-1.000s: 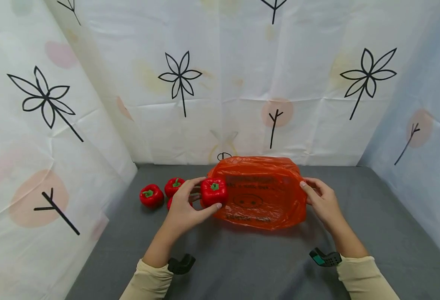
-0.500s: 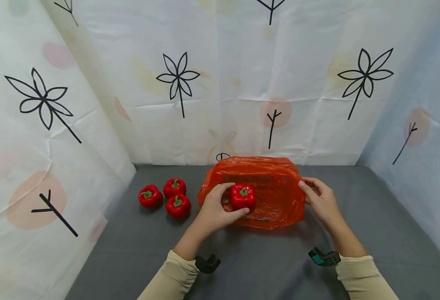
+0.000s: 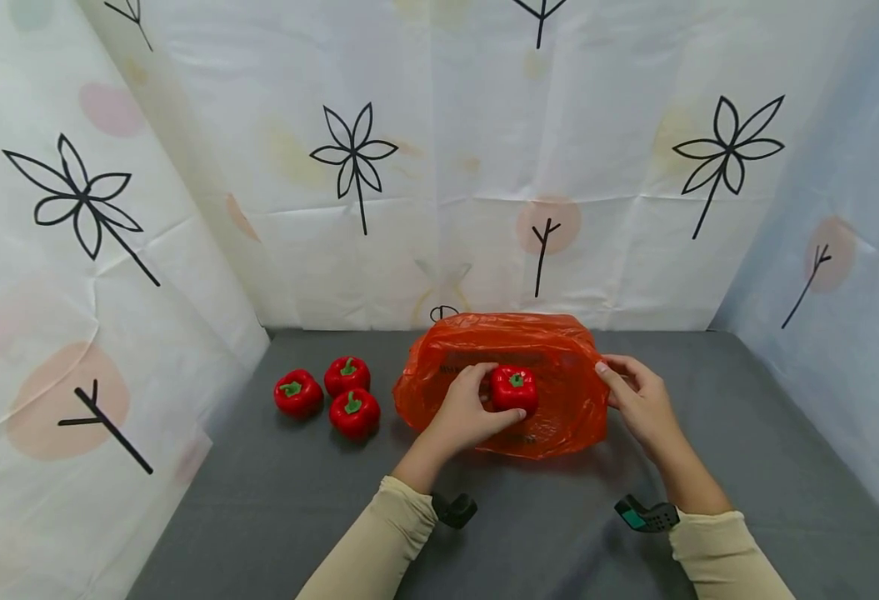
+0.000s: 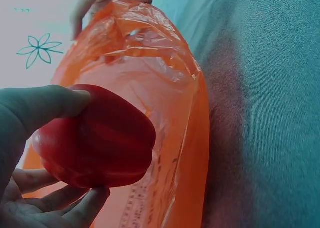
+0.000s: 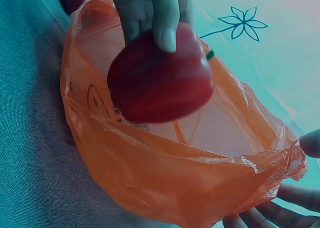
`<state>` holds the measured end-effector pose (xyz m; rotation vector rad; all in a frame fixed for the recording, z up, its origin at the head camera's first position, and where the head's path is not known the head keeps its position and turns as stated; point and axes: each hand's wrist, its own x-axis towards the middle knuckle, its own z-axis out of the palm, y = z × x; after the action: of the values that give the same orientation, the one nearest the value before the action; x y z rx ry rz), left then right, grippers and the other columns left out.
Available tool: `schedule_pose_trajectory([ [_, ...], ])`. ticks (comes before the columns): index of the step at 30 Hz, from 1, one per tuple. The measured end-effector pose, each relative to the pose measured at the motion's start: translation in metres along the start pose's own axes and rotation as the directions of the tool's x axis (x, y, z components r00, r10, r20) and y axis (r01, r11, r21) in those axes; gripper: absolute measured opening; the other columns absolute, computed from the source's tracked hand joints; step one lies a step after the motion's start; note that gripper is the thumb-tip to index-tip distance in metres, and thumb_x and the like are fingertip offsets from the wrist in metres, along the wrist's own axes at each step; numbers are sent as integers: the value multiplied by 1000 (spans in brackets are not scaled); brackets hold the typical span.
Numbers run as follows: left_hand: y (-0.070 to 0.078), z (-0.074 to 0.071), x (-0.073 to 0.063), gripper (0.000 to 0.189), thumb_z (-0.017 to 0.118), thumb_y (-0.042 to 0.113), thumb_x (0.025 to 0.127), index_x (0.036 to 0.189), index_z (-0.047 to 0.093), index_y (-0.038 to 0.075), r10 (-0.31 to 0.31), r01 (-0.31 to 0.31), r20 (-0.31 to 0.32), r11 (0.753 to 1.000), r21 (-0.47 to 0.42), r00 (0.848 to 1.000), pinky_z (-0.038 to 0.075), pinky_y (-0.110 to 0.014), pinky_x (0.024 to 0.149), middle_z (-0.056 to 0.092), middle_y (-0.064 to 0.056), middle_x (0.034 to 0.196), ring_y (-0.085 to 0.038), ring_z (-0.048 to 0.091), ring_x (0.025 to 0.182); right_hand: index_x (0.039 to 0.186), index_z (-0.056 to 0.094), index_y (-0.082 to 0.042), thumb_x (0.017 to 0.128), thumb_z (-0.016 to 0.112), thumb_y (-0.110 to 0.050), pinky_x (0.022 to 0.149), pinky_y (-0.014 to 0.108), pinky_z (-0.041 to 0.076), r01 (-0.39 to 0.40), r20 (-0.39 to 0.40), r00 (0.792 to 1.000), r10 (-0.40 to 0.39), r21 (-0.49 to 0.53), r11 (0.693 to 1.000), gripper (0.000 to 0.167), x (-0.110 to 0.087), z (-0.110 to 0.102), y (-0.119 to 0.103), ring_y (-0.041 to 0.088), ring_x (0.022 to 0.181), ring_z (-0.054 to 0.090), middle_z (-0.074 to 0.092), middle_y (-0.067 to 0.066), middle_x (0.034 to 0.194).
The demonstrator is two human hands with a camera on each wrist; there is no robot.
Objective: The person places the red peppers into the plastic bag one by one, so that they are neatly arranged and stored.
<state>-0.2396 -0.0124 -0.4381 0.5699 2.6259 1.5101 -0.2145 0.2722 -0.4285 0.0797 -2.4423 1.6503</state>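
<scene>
one red pepper (image 3: 514, 392) is gripped by the left hand (image 3: 467, 410), thumb on the near side and fingers round the far side, its green stem (image 3: 516, 380) facing the head camera. it is held at the wide mouth of an orange plastic bag (image 3: 570, 421), within the outline of the rim; how deep it sits i cannot tell. the right hand (image 3: 643, 400) pinches the bag's right edge, thumb on the rim and fingers outside. dark print shows through the thin, crinkled film. left of the bag, three more peppers stand close together on the grey cloth: a left pepper (image 3: 299, 395), a back pepper (image 3: 347, 376) and a front pepper (image 3: 355, 415), all red with green stems. both arms wear pale yellow sleeves (image 3: 379, 533) and a black wrist device (image 3: 647, 514). behind the bag hangs a white backdrop (image 3: 476, 108) with black line-drawn flowers and twigs and faint coloured spots.
</scene>
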Motion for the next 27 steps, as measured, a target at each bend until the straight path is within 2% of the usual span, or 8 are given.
schedule_pose_trajectory([
  [8, -1, 17, 22, 81, 87, 34, 88, 153, 47, 6, -48, 48, 8, 999, 3, 999, 58, -45, 107, 56, -14, 145, -29, 59, 130, 150, 53, 1, 112, 54, -35, 80, 12, 58, -1, 0, 1000, 1, 3, 1000, 52, 1, -1, -2, -14, 99, 62, 59, 24, 145],
  [15, 2, 32, 36, 80, 85, 29, 89, 153, 46, 3, -64, 64, -18, 998, -26, 998, 55, -52, 110, 56, -17, 147, -34, 54, 136, 149, 54, 0, 112, 55, -35, 80, 12, 58, -2, -3, 1000, 2, 2, 1000, 51, 1, -1, -2, -14, 99, 62, 59, 24, 145],
  [21, 1, 43, 46, 78, 85, 26, 89, 152, 48, -1, -87, 87, -52, 996, -6, 995, 56, -51, 109, 61, -19, 143, -35, 59, 133, 150, 54, 0, 112, 55, -35, 80, 12, 58, -9, 4, 1000, 9, 7, 1000, 52, 2, -1, -2, -14, 100, 62, 59, 24, 146],
  [27, 1, 48, 51, 67, 87, 23, 88, 144, 54, 4, -104, 102, -57, 994, -33, 993, 56, -49, 108, 65, -15, 135, -32, 62, 126, 148, 55, 0, 111, 55, -35, 80, 12, 58, -15, 1, 1000, 15, 10, 1000, 51, 1, -1, -1, -13, 99, 63, 59, 24, 144],
])
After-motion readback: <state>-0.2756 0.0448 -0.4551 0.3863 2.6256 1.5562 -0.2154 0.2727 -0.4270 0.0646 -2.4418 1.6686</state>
